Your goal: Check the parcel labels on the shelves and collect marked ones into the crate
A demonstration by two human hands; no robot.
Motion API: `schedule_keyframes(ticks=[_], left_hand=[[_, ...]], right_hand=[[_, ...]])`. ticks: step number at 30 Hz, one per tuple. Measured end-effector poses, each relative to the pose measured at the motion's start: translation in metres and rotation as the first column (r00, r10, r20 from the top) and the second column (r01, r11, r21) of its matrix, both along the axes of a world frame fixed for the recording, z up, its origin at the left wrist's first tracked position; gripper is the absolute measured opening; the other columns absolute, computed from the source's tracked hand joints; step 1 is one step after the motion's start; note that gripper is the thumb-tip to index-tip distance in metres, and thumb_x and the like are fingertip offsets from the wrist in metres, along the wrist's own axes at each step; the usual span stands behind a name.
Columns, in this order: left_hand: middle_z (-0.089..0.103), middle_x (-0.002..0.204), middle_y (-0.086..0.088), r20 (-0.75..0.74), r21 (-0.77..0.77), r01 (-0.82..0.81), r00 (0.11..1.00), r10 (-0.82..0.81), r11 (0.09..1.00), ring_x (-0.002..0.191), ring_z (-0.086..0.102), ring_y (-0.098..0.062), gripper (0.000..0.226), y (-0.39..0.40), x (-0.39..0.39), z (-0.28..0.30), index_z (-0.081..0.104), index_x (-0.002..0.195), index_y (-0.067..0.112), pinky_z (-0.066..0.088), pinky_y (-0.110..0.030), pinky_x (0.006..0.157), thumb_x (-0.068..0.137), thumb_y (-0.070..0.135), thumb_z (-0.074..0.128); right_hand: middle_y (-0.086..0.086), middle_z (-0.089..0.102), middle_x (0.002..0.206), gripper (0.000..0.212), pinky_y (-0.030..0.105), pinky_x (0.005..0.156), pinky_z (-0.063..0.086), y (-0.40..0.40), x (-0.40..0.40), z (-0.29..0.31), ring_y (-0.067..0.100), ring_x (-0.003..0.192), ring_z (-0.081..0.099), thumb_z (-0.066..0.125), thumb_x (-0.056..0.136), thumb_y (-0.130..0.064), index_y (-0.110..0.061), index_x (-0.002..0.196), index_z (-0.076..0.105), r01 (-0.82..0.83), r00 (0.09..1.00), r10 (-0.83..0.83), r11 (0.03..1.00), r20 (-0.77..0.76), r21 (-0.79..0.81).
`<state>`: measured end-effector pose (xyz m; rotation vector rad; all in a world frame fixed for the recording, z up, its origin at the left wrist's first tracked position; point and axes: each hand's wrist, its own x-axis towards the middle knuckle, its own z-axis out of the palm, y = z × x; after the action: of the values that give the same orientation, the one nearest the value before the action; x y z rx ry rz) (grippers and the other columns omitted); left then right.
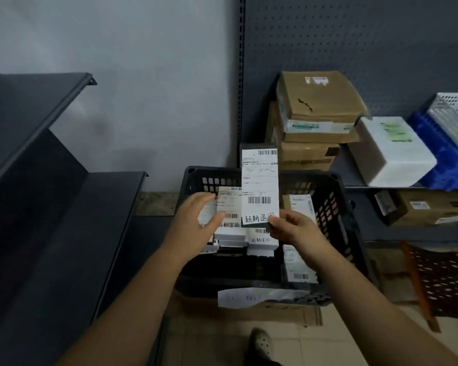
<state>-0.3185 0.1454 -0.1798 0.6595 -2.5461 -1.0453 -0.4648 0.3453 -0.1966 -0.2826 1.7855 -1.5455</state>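
1. Dark shelving (37,159) at 9 o'clock, shelves bare.
2. Pegboard shelf unit (381,48) at 1–3 o'clock: stacked cardboard boxes (317,101), white foam box (391,151), blue crate (450,165) with a white basket (452,114) on top.
3. Black crate (336,207) at centre, sitting on a flattened cardboard box (288,310); several labelled parcels (259,241) lie inside.
4. Slim dark parcel (259,186) held upright over the crate, label facing the camera, handwritten mark at the bottom.
5. Right hand (294,228) pinches that parcel's bottom right corner.
6. Left hand (196,220) at 9 o'clock of the parcel, fingers relaxed and straight, holding nothing, over the crate's parcels.
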Motion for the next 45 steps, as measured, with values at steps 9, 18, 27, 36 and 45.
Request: schedule_keyframes(ticks=[9, 18, 27, 36, 45], left_hand=[[0.05, 0.13, 0.013, 0.058, 0.043, -0.202, 0.978, 0.199, 0.979, 0.122, 0.047, -0.008, 0.042, -0.056, 0.014, -0.05, 0.058, 0.129, 0.019, 0.039, -0.03, 0.106, 0.089, 0.032, 0.067], [0.053, 0.133, 0.005, 0.077, 0.1, -0.191, 0.98, 0.184, 0.976, 0.126, 0.047, -0.011, 0.048, -0.101, 0.024, -0.078, 0.059, 0.129, 0.019, 0.041, -0.038, 0.107, 0.086, 0.04, 0.061], [0.054, 0.134, 0.006, 0.093, 0.114, -0.129, 0.989, 0.118, 0.985, 0.127, 0.047, -0.011, 0.056, -0.12, 0.028, -0.096, 0.058, 0.131, 0.019, 0.044, -0.042, 0.105, 0.085, 0.051, 0.056], [0.051, 0.137, 0.005, 0.068, 0.137, -0.105, 0.993, 0.096, 0.985, 0.13, 0.044, -0.011, 0.048, -0.118, 0.038, -0.1, 0.056, 0.134, 0.019, 0.041, -0.042, 0.109, 0.089, 0.034, 0.064], [0.048, 0.138, 0.01, 0.005, 0.103, -0.117, 0.993, 0.117, 0.988, 0.131, 0.043, -0.009, 0.047, -0.091, 0.048, -0.066, 0.054, 0.134, 0.022, 0.041, -0.039, 0.11, 0.09, 0.033, 0.064]], right_hand=[[0.004, 0.071, 0.086, 0.011, 0.034, 0.088, 0.057, -0.082, -0.006, -0.062, 0.02, 0.082, 0.068, 0.065, 0.093, -0.017, -0.007, 0.09, 0.062, -0.199, 0.975, 0.188, 0.975, 0.118, 0.095], [0.006, 0.071, 0.1, 0.042, 0.038, 0.085, 0.059, -0.138, 0.03, -0.11, 0.023, 0.085, 0.071, 0.066, 0.093, -0.018, -0.022, 0.13, 0.047, -0.104, 0.97, 0.045, 0.965, 0.239, 0.239], [0.013, 0.066, 0.108, 0.028, 0.033, 0.07, 0.06, -0.176, 0.045, -0.126, 0.022, 0.072, 0.067, 0.066, 0.092, -0.019, -0.014, 0.112, 0.047, 0.026, 0.964, -0.117, 0.935, 0.241, 0.353], [0.006, 0.063, 0.102, 0.043, 0.032, 0.073, 0.049, -0.17, 0.039, -0.125, 0.025, 0.089, 0.063, 0.052, 0.094, -0.052, -0.02, 0.123, 0.048, -0.155, 0.943, 0.315, 0.696, -0.105, 0.701], [-0.008, 0.064, 0.104, 0.034, 0.031, 0.079, 0.054, -0.13, 0.022, -0.039, 0.008, 0.092, 0.061, 0.064, 0.09, -0.043, -0.027, 0.118, 0.057, -0.153, 0.814, 0.37, 0.881, -0.449, 0.449]])
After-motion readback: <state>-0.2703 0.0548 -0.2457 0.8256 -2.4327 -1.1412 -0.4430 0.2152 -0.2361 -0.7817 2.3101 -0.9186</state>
